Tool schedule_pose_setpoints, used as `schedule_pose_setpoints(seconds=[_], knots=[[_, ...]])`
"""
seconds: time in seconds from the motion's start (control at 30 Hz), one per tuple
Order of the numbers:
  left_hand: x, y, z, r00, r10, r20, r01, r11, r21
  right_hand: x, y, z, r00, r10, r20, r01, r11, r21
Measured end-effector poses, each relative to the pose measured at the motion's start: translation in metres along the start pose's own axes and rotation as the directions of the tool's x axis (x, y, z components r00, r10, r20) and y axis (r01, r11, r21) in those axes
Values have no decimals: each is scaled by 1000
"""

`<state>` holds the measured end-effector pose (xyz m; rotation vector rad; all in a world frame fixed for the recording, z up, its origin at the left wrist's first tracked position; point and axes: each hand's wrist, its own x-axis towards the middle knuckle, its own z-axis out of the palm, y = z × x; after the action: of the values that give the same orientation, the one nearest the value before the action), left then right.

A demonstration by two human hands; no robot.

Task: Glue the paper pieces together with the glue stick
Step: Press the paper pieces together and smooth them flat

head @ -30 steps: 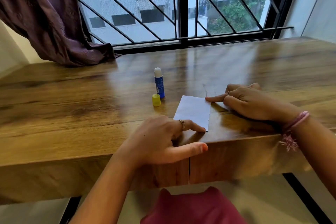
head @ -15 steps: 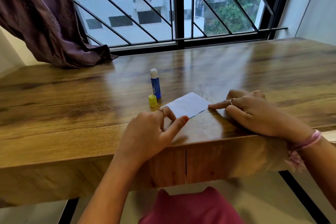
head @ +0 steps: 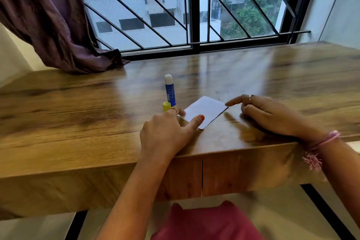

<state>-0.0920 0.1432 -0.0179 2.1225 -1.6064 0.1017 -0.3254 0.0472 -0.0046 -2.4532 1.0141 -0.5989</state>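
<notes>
You have two hands, one paper, one glue stick and one cap on one tabletop.

Count with me: your left hand (head: 165,132) and your right hand (head: 268,115) make two hands; each wears one ring, so two rings, one on the left (head: 174,108) and one on the right (head: 251,97). You have one white paper (head: 204,110); whether it is a single sheet or more than one layer cannot be told. One blue glue stick (head: 169,91) stands uncapped, and one yellow cap (head: 166,106) sits just beside it. One wooden tabletop (head: 78,115) carries them all. Your right wrist bears one pink thread band (head: 323,142). Behind, one purple curtain (head: 48,17) and one barred window (head: 194,6).
</notes>
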Motion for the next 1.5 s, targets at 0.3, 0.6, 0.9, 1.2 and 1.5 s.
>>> schedule_pose_setpoints(seconds=[0.3, 0.6, 0.9, 1.2, 1.5], knots=[[7, -2, -11, 986, -19, 164, 22, 1000, -20, -4, 3, -2, 983, 1, -186, 15, 996, 84], [30, -22, -42, 795, 153, 587, -14, 972, -234, -19, -13, -4, 992, -84, -89, 90, 994, 67], [30, -32, -44, 752, 241, 614, 39, 913, -407, -45, -24, 0, 958, -261, 116, 265, 964, -24], [-25, -17, -28, 737, 667, 106, -604, 721, -338, -45, -24, 2, 930, -307, 200, 341, 926, -164], [-34, -1, -24, 673, 731, 110, -720, 682, -128, -44, -26, 3, 933, -276, 233, 322, 928, -190]])
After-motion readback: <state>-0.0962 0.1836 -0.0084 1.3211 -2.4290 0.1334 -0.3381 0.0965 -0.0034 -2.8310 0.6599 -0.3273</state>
